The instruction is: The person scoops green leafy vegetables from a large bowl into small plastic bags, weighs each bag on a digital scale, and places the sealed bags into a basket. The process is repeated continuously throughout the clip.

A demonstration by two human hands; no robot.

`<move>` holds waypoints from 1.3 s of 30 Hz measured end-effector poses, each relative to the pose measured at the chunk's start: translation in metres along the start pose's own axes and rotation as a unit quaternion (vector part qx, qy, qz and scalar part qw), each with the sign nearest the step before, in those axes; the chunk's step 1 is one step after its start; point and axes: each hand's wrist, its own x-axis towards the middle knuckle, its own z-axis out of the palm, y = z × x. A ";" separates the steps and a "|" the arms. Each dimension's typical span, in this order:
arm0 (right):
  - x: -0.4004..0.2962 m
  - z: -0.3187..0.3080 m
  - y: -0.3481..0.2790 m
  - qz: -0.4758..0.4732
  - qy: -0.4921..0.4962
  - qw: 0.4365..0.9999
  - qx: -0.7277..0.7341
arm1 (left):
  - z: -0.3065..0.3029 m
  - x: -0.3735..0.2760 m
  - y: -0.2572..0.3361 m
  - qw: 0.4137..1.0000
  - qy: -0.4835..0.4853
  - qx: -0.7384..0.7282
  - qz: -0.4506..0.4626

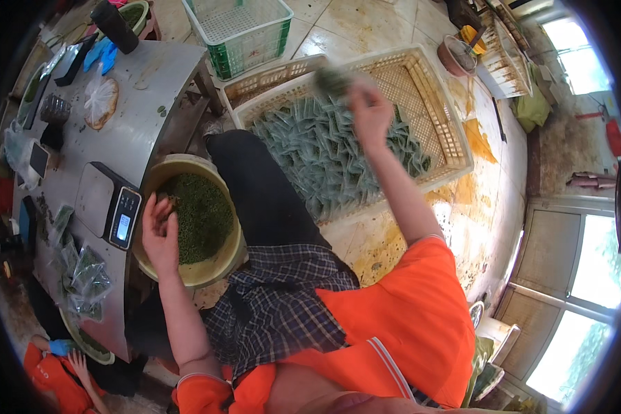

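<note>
My right hand is over a wide plastic crate, blurred by motion. A small bag of green granules, also blurred, is at its fingertips. Beneath it, rows of filled clear bags stand packed in the crate. My left hand hovers at the near-left rim of a yellowish bucket, fingers loosely curled and apart, with nothing visible in them. Dark green granules lie inside the bucket. Left of it, a digital scale with a lit display sits on the metal table.
Several filled bags lie on the metal table, with a knotted bag and black bottle farther along. A green-white crate stands beyond the table's end. Another person sits across the table, wearing a blue glove.
</note>
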 end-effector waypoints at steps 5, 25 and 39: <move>0.124 -0.102 0.128 -0.084 0.146 0.903 -0.396 | -0.023 -0.027 -0.070 0.995 0.037 0.010 -0.091; 0.041 0.110 0.036 -0.135 -0.168 0.954 -0.210 | -0.248 -0.042 -0.145 0.707 0.667 -0.210 -0.103; -0.224 0.241 -0.040 -0.119 -0.649 0.745 -0.091 | -0.262 -0.099 -0.068 0.733 0.527 -0.428 -0.041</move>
